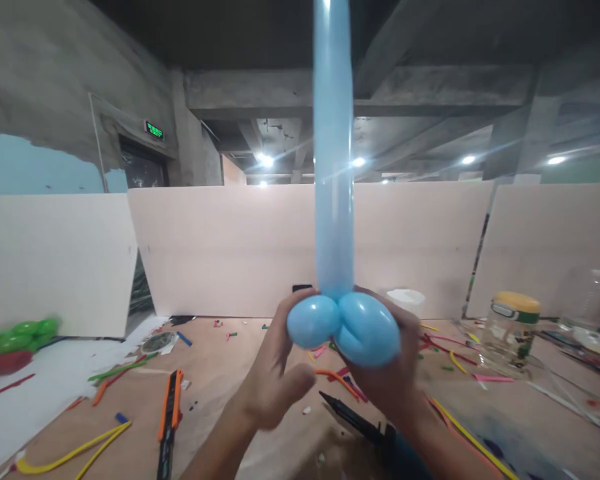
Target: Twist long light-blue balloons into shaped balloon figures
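Observation:
A light blue modelling balloon [334, 167] stands upright in front of me, its long tube running out of the top of the view. At its base are twisted round bubbles [367, 330], one on the left and a folded pair on the right. My left hand [280, 373] holds the left bubble, fingers behind it and the thumb apart below. Around the right bubbles curls my right hand [397, 373], its fingers partly hidden behind them. Below the hands lies a black balloon pump [353, 417] with a pointed nozzle.
Uninflated balloons [103, 440] and scraps litter the brown-covered table [240, 400]. An orange utility knife [170, 407] lies on the left, near green and red balloons [27, 337]. A yellow-lidded bottle [513, 333] stands at right. White panels [230, 250] border the back.

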Tool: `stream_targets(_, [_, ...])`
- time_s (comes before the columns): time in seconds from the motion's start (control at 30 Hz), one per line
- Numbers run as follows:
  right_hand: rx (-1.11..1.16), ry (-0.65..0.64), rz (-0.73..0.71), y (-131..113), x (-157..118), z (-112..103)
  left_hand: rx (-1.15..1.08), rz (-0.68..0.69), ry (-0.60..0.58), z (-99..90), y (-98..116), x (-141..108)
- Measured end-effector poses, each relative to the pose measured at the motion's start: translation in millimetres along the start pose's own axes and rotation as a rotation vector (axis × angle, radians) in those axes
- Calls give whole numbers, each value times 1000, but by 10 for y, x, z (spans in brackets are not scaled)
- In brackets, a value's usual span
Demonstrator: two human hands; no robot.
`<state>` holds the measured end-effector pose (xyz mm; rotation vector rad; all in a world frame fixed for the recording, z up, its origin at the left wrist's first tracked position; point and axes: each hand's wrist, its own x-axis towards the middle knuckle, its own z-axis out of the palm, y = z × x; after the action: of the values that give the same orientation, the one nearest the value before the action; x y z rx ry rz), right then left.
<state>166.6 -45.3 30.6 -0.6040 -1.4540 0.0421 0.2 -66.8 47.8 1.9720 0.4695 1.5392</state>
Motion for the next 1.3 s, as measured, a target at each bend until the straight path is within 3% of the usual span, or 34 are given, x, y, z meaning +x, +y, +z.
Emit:
stream_targets(0.03, [-31,1,81,104,32,81,68,-42,43,-13,-174,69])
stream_targets(0.1, [-29,-134,229,338,58,198,213,-102,197,-32,-540,191])
stream_targets(0.13, [-7,-197,311,463,57,235,281,-141,218,-42,-709,237])
stream_targets(0.27, [103,-332,552,954,56,286,419,-210,105,-123,-1187,317])
stream_targets(0.43, [255,-563,634,1389,135,278,253,-280,130,-329,-1485,352])
stream_targets(0.57, [367,-696,683,1496,158,267,179,-293,147,-417,-1537,365])
stream_targets(0.7, [433,-777,699,1443,159,212,122,-275,124,-385,-1454,366])
stream_targets(1.0, [227,-783,572,1247,60,211,-81,-450,217,-261,-1549,237])
stream_targets(1.17, [130,-725,679,1304,-24,314,-1,-445,255,-257,-1553,166])
stream_targets(1.3, [371,-642,803,1327,-12,313,-227,-459,252,-262,-1533,195])
